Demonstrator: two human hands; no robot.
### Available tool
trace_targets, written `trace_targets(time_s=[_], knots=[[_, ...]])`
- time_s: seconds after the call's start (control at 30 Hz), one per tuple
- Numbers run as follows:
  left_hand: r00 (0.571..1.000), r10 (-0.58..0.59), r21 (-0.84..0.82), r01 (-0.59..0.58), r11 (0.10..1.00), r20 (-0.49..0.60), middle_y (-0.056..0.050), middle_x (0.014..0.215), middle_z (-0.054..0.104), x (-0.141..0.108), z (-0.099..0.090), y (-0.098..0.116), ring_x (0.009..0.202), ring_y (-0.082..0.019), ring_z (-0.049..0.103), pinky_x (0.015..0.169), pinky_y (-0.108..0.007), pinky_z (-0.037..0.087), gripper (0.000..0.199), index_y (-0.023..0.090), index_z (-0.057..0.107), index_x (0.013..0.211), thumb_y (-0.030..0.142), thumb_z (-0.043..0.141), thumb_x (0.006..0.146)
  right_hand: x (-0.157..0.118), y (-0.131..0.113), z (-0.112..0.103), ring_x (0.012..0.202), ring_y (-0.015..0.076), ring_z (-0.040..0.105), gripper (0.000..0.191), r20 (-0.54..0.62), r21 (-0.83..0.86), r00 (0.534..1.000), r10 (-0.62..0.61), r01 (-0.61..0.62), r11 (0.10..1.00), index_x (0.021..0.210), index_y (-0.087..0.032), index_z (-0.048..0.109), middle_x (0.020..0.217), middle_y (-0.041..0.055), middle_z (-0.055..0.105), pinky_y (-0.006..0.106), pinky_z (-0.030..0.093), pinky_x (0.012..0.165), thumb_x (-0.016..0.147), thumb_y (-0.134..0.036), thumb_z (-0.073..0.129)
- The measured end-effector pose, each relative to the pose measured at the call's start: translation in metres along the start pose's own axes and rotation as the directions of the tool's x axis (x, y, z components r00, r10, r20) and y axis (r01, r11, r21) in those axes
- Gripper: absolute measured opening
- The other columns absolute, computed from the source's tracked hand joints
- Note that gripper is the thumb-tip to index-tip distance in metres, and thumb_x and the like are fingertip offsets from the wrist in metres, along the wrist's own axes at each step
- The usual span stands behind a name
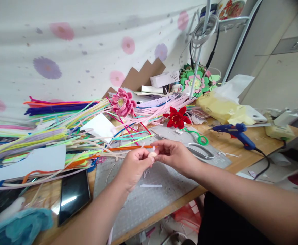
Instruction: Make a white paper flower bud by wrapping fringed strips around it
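Note:
My left hand [136, 166] and my right hand [173, 156] meet over the grey cutting mat [136, 204]. Between their fingertips is a small cream-coloured rounded piece [152, 154], pinched from both sides; its exact kind is too small to make out. Both hands have their fingers closed on it. A thin white strip [151, 186] lies on the mat just below the hands. Past my right hand rest scissors with grey handles [201, 150] and a smaller pair with green handles [202, 140].
Colourful pipe cleaners [49, 136] are heaped at the left. A pink flower [123, 102] and a red flower [177, 117] stand behind the hands. A blue glue gun [237, 134] lies at the right with its cord over the table edge. A phone [74, 194] is at the left.

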State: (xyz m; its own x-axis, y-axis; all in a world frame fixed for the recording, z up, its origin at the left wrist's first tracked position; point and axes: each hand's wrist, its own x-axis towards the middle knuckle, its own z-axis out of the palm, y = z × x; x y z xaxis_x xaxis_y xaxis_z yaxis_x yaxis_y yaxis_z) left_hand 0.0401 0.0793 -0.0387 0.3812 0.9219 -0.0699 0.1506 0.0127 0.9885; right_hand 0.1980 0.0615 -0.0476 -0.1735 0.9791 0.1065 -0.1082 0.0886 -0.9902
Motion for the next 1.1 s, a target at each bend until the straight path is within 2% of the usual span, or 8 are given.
trace_targets(time_s=[0.23, 0.4, 0.6, 0.9, 1.1], knots=[[1.0, 0.002, -0.069, -0.002, 0.998, 0.003, 0.004, 0.053, 0.052, 0.0022, -0.0006, -0.0021, 0.056, -0.01, 0.043, 0.058, -0.024, 0.033, 0.02, 0.018, 0.051, 0.055, 0.027, 0.065, 0.066, 0.0014, 0.0001, 0.0012, 0.065, 0.0099, 0.054, 0.037, 0.008, -0.014, 1.0, 0.0, 0.0, 1.0, 0.104, -0.015, 0.066, 0.071, -0.0043, 0.057, 0.027, 0.042, 0.066, 0.067, -0.021, 0.071], [1.0, 0.013, -0.084, -0.014, 0.996, -0.005, 0.004, 0.055, 0.052, 0.0026, -0.0018, -0.0044, 0.058, -0.011, 0.045, 0.061, -0.024, 0.035, 0.019, 0.018, 0.053, 0.057, 0.029, 0.065, 0.067, 0.0017, -0.0014, -0.0003, 0.069, 0.0115, 0.058, 0.046, -0.022, 0.098, 0.999, 0.028, -0.026, 0.995, 0.112, -0.016, 0.059, 0.073, -0.0037, 0.06, 0.03, 0.044, 0.073, 0.068, -0.022, 0.071], [0.999, 0.032, -0.043, -0.033, 0.999, -0.021, 0.004, 0.056, 0.052, 0.0045, -0.0017, -0.0058, 0.058, -0.011, 0.046, 0.061, -0.025, 0.035, 0.022, 0.018, 0.054, 0.059, 0.033, 0.067, 0.07, 0.0016, -0.0029, -0.0017, 0.069, 0.0109, 0.059, 0.038, -0.063, 0.192, 0.996, 0.063, -0.05, 0.98, 0.1, -0.016, 0.059, 0.074, -0.0026, 0.062, 0.029, 0.046, 0.072, 0.065, -0.019, 0.073], [0.997, 0.065, 0.029, -0.066, 0.997, 0.041, 0.005, 0.057, 0.05, 0.0039, -0.0046, -0.0066, 0.056, -0.01, 0.044, 0.054, -0.022, 0.031, 0.023, 0.016, 0.056, 0.061, 0.032, 0.071, 0.069, 0.0016, -0.0023, 0.0037, 0.061, 0.01, 0.056, 0.031, -0.086, 0.073, 0.996, 0.035, -0.029, 0.997, 0.089, -0.018, 0.055, 0.067, -0.0054, 0.057, 0.025, 0.046, 0.062, 0.062, -0.018, 0.072], [0.994, 0.094, -0.001, -0.094, 0.996, 0.057, 0.0, 0.078, 0.064, 0.0061, -0.0062, -0.0062, 0.074, -0.014, 0.057, 0.071, -0.026, 0.044, 0.021, 0.015, 0.063, 0.081, 0.032, 0.072, 0.07, 0.0026, -0.0019, 0.0026, 0.06, 0.0096, 0.053, 0.023, -0.071, -0.028, 0.997, -0.005, 0.003, 1.0, 0.084, -0.017, 0.056, 0.066, -0.0053, 0.055, 0.024, 0.043, 0.06, 0.064, -0.017, 0.066]])
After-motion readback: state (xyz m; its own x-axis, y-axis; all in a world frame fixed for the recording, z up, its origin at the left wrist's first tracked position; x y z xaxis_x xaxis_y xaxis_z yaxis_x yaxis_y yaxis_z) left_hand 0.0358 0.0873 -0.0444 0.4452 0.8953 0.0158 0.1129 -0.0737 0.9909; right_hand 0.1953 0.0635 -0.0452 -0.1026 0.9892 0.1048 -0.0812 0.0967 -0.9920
